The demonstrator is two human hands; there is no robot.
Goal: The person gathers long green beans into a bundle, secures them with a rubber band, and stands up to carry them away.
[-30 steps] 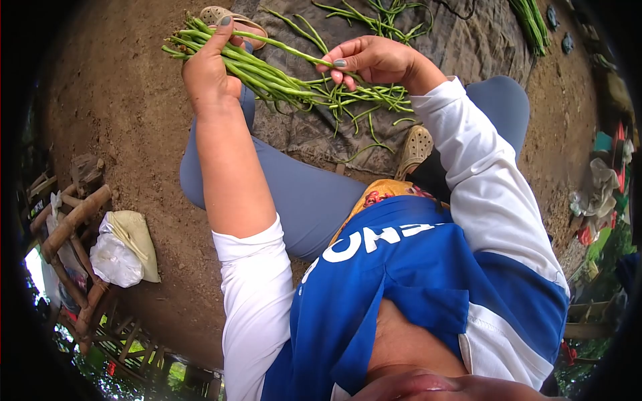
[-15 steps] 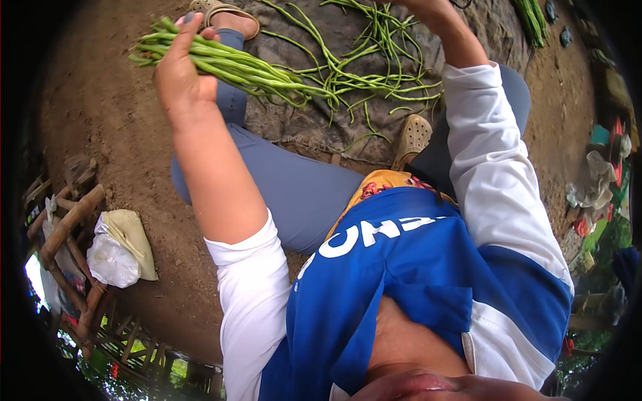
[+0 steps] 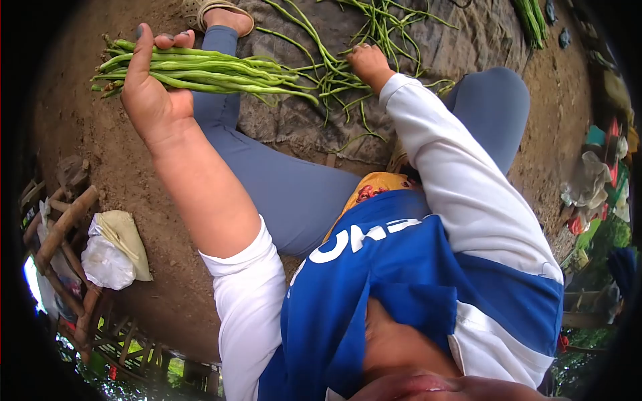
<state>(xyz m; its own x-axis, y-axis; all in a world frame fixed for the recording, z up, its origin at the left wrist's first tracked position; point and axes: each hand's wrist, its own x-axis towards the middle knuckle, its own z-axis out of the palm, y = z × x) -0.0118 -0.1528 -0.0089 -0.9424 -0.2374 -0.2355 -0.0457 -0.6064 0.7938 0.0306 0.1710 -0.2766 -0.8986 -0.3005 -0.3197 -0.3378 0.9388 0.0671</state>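
Note:
A bunch of long green beans (image 3: pixel 221 72) lies across my left hand (image 3: pixel 157 100). The thumb and fingers wrap round it near one end, and the rest sticks out to the right above my shin. My right hand (image 3: pixel 370 65) is down at the loose long beans (image 3: pixel 331 73) spread over a dark ground sheet (image 3: pixel 287 127). Its fingers are bent together on a few of these beans. Which ones are gripped is partly hidden by the hand.
Another bundle of long beans (image 3: pixel 531 25) lies at the sheet's far right. My bent legs (image 3: pixel 287 180) frame the sheet. A pale sack (image 3: pixel 124 247) sits on the soil beside a wooden frame (image 3: pixel 63 234) at left. Plastic bags (image 3: pixel 588 187) hang at right.
My right hand has come down from the top edge to the loose beans and closed on some. My left hand, holding the bunch, has shifted left and slightly down.

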